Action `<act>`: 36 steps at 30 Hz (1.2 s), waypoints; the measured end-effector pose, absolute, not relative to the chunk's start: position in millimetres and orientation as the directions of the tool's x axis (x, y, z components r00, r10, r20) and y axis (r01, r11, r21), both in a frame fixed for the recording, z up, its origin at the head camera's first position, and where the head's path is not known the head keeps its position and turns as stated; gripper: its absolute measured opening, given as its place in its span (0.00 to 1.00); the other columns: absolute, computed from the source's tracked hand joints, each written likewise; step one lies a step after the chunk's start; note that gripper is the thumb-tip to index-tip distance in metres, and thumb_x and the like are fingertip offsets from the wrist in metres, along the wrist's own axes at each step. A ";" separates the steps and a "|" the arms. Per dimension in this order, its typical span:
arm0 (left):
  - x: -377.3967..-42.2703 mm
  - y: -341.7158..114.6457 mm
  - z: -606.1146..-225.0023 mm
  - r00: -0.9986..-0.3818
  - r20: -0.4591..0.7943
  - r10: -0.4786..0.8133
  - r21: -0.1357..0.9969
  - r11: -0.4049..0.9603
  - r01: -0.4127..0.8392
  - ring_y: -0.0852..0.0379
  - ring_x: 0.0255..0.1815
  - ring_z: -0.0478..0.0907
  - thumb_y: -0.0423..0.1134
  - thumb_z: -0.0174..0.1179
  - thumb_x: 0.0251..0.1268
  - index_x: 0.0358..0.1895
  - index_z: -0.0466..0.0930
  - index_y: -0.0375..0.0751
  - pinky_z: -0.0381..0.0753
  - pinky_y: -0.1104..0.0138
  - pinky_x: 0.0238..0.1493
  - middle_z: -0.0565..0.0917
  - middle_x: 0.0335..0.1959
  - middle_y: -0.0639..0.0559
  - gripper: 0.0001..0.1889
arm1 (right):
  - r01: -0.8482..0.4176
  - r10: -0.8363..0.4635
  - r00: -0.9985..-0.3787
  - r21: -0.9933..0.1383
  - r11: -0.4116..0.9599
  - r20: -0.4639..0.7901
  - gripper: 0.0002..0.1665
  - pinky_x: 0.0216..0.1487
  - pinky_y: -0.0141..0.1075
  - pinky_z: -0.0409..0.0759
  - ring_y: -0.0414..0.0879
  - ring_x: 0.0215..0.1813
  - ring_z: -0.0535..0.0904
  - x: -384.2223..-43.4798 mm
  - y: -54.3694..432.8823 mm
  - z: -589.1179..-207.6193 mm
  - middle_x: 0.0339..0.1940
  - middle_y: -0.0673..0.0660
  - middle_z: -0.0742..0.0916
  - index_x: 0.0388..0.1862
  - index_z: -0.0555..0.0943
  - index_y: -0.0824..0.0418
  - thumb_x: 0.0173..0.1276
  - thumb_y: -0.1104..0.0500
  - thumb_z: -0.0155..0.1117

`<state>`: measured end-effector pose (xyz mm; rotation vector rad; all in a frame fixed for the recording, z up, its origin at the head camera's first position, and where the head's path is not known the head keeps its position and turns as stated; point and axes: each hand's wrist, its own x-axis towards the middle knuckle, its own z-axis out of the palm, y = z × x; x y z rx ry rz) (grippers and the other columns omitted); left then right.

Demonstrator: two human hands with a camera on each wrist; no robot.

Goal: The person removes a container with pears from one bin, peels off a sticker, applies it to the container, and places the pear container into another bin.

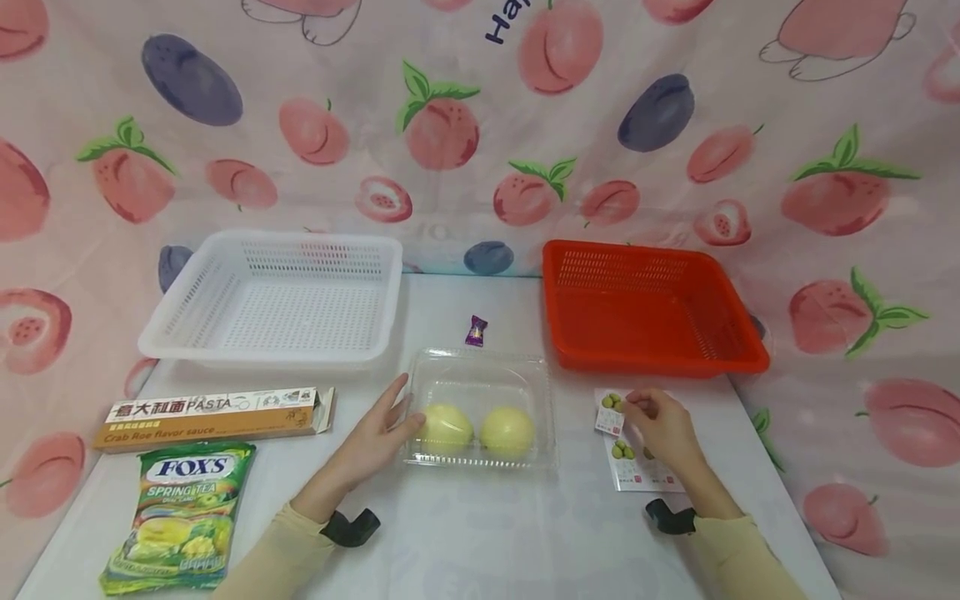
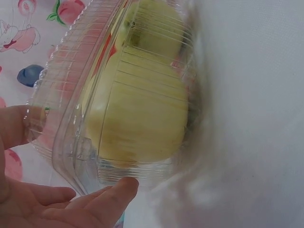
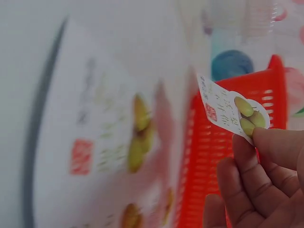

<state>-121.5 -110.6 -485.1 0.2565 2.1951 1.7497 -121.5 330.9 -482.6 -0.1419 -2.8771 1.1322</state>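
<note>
A clear plastic clamshell box [image 1: 480, 379] stands mid-table with two round pale yellow-green fruits [image 1: 507, 431] inside. My left hand [image 1: 378, 435] rests at the box's left side, its thumb over the lid's edge. In the left wrist view, fairly straight fingers [image 2: 111, 202] lie along the box's end. With thumb and fingertips, my right hand [image 1: 667, 429] pinches a small white sticker [image 1: 609, 421] printed with green fruits. Below it lies a sticker sheet [image 1: 628, 481], partly covered by the hand. The right wrist view shows the sticker [image 3: 221, 103] raised above the sheet [image 3: 66, 123].
A white basket [image 1: 262, 358] stands at back left, a red basket [image 1: 652, 360] at back right. A purple-wrapped candy [image 1: 476, 331] lies behind the box. At left are a pasta box [image 1: 210, 418] and a green candy bag [image 1: 180, 517]. A fruit-print cloth hangs behind.
</note>
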 end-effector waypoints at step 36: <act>-150.4 -45.8 -433.8 -0.881 0.034 0.473 0.904 0.360 0.228 0.50 0.27 0.83 0.39 0.61 0.70 0.41 0.84 0.39 0.82 0.66 0.30 0.85 0.32 0.45 0.07 | -0.069 -0.153 -0.988 -0.896 0.438 0.002 0.09 0.46 0.39 0.81 0.49 0.39 0.81 -147.5 173.8 -417.4 0.34 0.53 0.86 0.43 0.81 0.62 0.67 0.59 0.68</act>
